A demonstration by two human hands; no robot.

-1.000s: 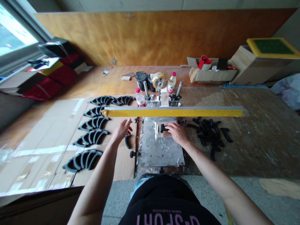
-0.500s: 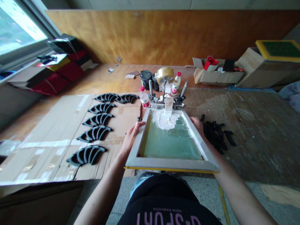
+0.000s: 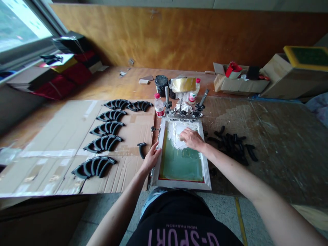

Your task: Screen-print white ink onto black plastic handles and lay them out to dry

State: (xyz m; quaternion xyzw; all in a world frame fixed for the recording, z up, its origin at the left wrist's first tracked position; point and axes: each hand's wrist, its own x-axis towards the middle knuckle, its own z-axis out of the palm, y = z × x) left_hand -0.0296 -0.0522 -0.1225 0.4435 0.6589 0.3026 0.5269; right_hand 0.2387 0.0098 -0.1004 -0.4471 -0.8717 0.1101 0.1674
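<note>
A screen printing frame (image 3: 184,185) with green mesh (image 3: 181,167) lies low in front of me, its far end at a metal clamp (image 3: 182,116). White ink (image 3: 174,131) is smeared over the mesh's far part. My left hand (image 3: 153,155) is closed on the frame's left edge. My right hand (image 3: 192,139) grips a small pale squeegee (image 3: 181,137) against the inked mesh, fingers wrapped over most of it. One black curved handle-like piece (image 3: 142,150) lies on cardboard just left of my left hand.
Rows of black curved pieces (image 3: 106,128) lie on the cardboard (image 3: 58,143) at left; a loose pile (image 3: 234,143) lies at right. Behind the frame stand a red-capped bottle (image 3: 159,106), a black tub (image 3: 161,85) and a tape roll (image 3: 183,84). Boxes (image 3: 241,85) stand back right.
The frame's near end, raised before, has come down. My right hand has left its right edge and taken the squeegee. A black curved piece now shows beside my left hand.
</note>
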